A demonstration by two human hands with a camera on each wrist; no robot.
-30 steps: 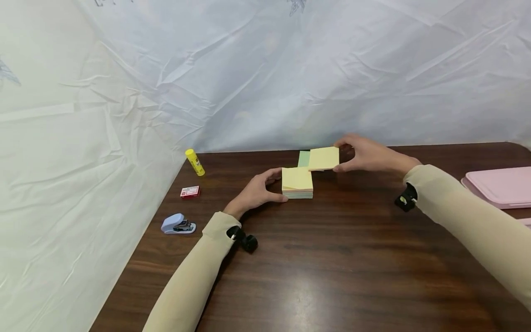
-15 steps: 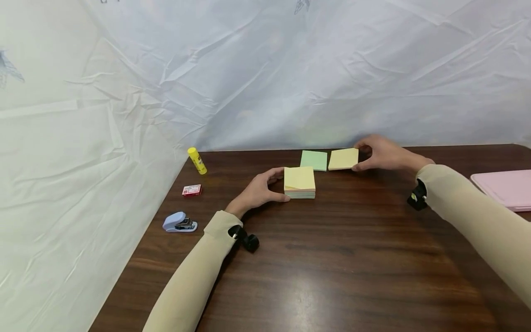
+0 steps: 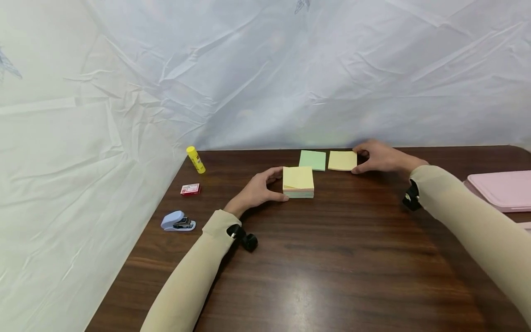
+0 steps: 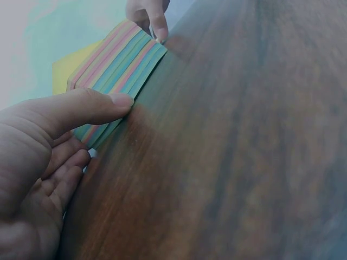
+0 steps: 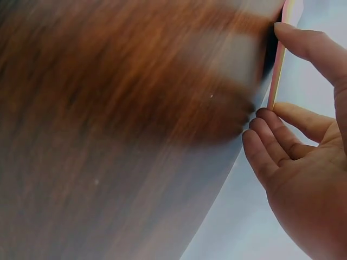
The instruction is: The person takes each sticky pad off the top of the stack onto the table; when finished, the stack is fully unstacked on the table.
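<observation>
Two hands at work on the dark desk (image 3: 315, 258); left hand (image 3: 255, 191) curled round the thick pad of coloured notes (image 3: 297, 182), thumb on its near edge and fingers (image 4: 158, 24) on the far edge, striped side of the pad (image 4: 116, 81) plain in the left wrist view; right hand (image 3: 379, 157) pinching the thin yellow stack (image 3: 342, 160) by its right edge, thumb (image 5: 309, 46) above and fingers (image 5: 265, 143) below, stack lying flat or nearly so on the desk just behind and right of the pad; green note (image 3: 313, 160) flat directly behind the pad, just left of the yellow stack, a narrow gap between; yellow stack square, no long axis to speak of, extending leftward from the right fingertips toward the green note; right hand nearer to both loose pieces, left hand nearer to the pad; well left of the pad a glue stick (image 3: 195, 160), a small red box (image 3: 190, 189) and a stapler (image 3: 178, 222); far right of the pad a pink tray (image 3: 504, 189).
</observation>
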